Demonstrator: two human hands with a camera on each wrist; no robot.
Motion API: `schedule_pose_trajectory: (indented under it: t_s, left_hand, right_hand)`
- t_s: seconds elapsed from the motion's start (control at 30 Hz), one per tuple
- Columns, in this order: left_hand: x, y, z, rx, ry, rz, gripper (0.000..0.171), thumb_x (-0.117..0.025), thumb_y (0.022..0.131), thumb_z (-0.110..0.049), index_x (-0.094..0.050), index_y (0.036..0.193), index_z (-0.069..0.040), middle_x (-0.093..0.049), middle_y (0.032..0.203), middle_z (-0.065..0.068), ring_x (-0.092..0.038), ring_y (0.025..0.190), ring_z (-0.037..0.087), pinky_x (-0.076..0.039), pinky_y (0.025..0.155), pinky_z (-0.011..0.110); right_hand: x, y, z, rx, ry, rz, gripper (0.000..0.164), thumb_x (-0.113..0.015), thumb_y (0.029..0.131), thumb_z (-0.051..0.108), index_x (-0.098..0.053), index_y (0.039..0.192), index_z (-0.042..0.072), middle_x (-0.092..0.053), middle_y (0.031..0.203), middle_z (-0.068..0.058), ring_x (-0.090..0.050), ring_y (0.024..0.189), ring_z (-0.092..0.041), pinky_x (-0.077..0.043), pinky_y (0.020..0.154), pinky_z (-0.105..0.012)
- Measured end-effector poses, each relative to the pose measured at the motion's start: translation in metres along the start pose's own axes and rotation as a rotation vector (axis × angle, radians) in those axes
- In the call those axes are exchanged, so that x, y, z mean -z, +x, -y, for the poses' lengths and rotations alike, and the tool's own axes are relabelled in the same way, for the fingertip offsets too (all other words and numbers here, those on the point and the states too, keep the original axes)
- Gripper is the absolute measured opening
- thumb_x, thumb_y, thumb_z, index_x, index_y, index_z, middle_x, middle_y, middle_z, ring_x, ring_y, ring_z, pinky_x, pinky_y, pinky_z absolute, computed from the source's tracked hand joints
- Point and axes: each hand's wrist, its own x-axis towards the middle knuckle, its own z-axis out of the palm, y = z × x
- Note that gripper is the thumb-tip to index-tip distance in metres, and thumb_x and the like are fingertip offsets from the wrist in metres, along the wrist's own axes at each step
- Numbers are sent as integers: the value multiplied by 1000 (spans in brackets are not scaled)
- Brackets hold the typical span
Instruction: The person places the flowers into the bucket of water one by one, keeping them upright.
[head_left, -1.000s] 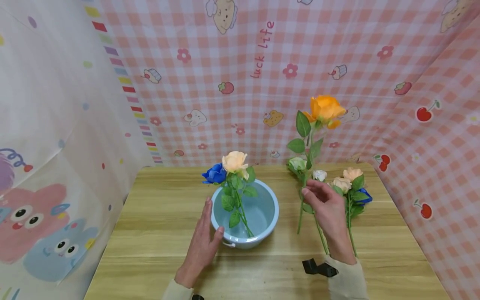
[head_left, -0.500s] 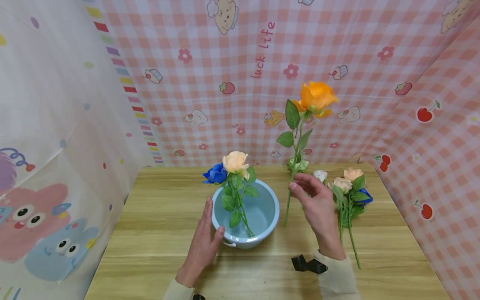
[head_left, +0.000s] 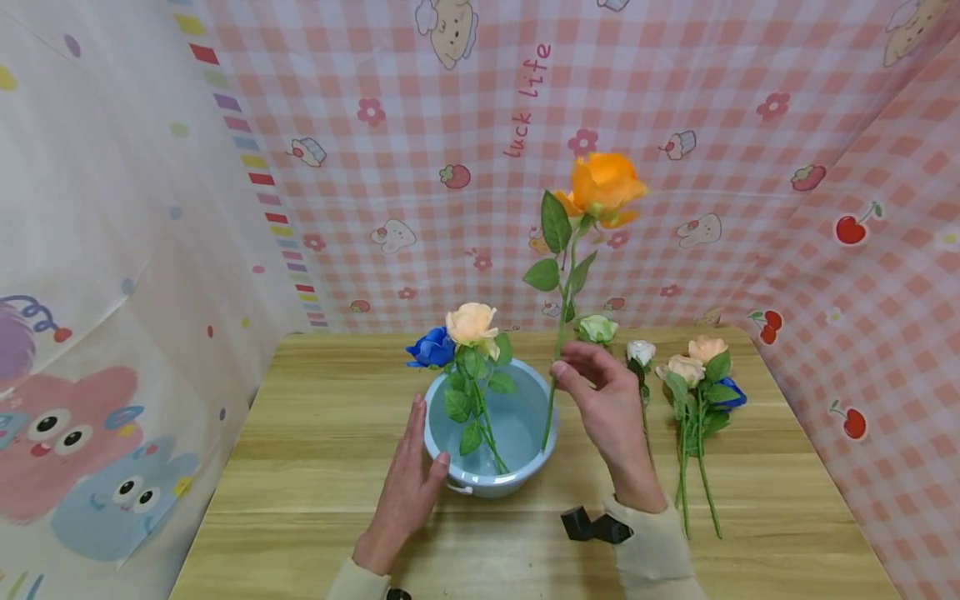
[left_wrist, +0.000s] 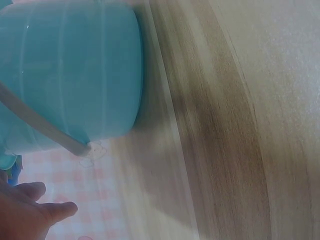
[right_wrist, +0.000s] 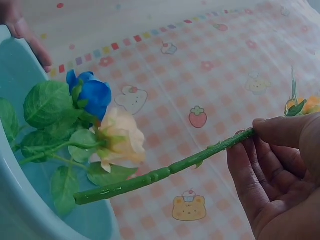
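My right hand pinches the green stem of an orange rose between thumb and fingers. The bloom stands high, and the stem's cut end overlaps the right side of a light blue bucket in the head view. At the bucket's left side, my left hand rests with fingers straight against the rim. Inside the bucket lean a peach rose and a blue rose, their blooms over the back left rim. In the left wrist view the bucket's wall and its handle show.
On the wooden table to the right lie a pale green rose, a white rose, peach roses and a blue rose. A pink checked cloth hangs behind the table.
My right hand has carried the orange rose leftward and slightly up, from above the lying flowers to the bucket's right side. My left hand and the bucket have stayed in place.
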Motion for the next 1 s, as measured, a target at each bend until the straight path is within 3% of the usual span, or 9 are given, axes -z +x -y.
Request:
schedule_pose_trajectory:
  t_s: [0.47,0.63,1.0]
  left_hand:
    - [0,0,-1,5,-11,0,77,-48,106,-34,-8,168,-13,-8,174,4,-22,155,38,-25,122,59]
    - [0,0,-1,3,-16,-1,79,-51,104,-29,-8,168,-14,-8,174,4,-20,156,34,-25,122,59]
    - [0,0,0,-2,-12,-2,77,-48,106,-35,-7,168,-14,-9,174,6,-21,156,35,-27,120,62]
  right_hand:
    - [-22,-3,-14,-21,1,90,24,-73,93,-2,-69,116,-7,-70,106,-22,-69,90,-15,-63,77,-28]
    - [-27,-6,-23,-57,-26,123,22,-72,94,-1,-70,115,-5,-71,103,-19,-68,89,-18,-62,77,-26]
    - [-36,-10,-39,-79,-98,181,20,-73,93,0,-71,112,-7,-72,101,-15,-67,92,-23,-59,78,-23]
